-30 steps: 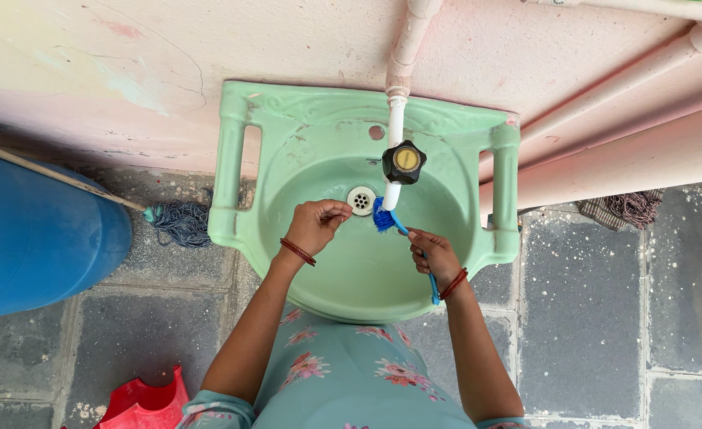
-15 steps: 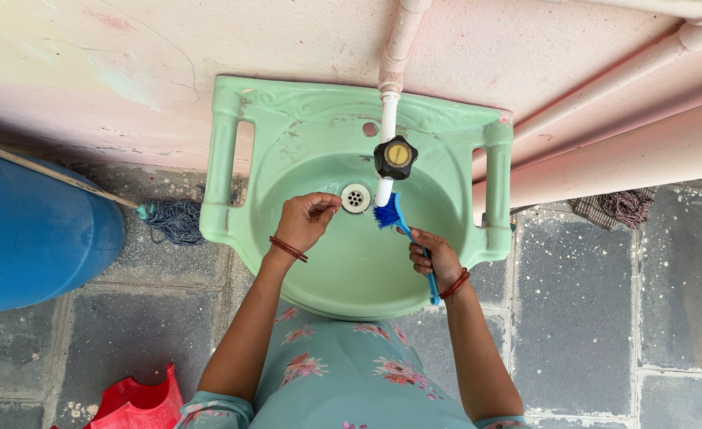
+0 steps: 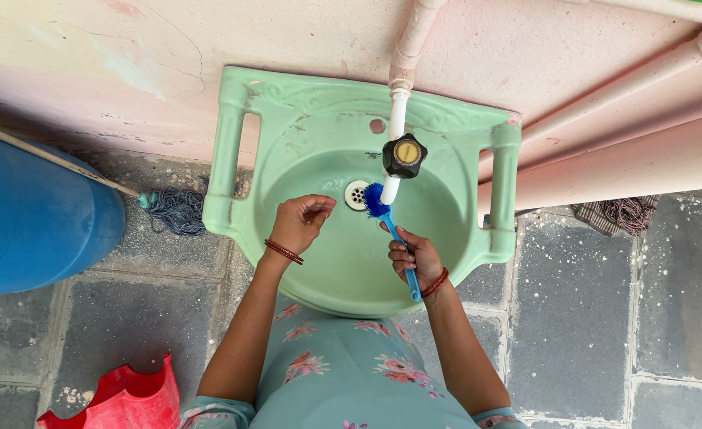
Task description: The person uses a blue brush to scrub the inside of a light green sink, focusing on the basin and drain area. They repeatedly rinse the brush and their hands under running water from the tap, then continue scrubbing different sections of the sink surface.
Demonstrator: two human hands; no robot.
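Small blue plastic brush (image 3: pixel 391 230) held over a pale green wall-mounted basin (image 3: pixel 351 270).

The right hand (image 3: pixel 416 258) is clamped around the brush handle, hiding its middle; the handle's end sticks out by the wrist. Its long axis runs slantwise, bristle head pointing up-left toward the metal drain (image 3: pixel 356 193), under the white tap with a black knob (image 3: pixel 403 156). The left hand (image 3: pixel 301 222) hovers beside it, fingers loosely curled, holding nothing. A blue barrel (image 3: pixel 33 214) is cut off at left.
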